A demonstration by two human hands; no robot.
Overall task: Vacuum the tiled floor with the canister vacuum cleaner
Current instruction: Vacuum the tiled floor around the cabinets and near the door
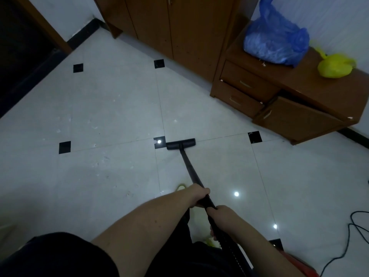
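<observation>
Dark shorts (60,254) fill the bottom edge, both forearms reaching forward from there. Left hand (197,195) is curled round the wand (189,168), higher up the tube; right hand (221,211) is wrapped round the same tube just behind it, where the wand meets the ribbed hose (227,242). Hands nearly touching, both closed tight on the tube, no spread fingers. Wand slopes down and away to the floor head (180,143), which sits flat on the floor (219,176) along a grout line, its left end just beside a black inset tile (159,142). Canister: probably the red shape (297,264) at bottom right, mostly cut off, so can't say for sure. Black cord (349,232) loops on the tiles at right. Progress, my read: partway at best. Tiles near the feet and to the right of the wand look free of bits, glossy with light spots. Left of the head there are pale crumbs (95,127) and scuffs scattered over several tiles, more specks (99,162) closer in, and one pale speck ahead of the head. So the left half and the strip toward the cabinet (179,37) likely remain. Drawer unit (289,92) at right carries a blue bag (275,43) and a yellow bag (335,65); floor along its base also looks undone, hard to tell in the dim light. A yellow-green thing shows under the left wrist, maybe a slipper.
</observation>
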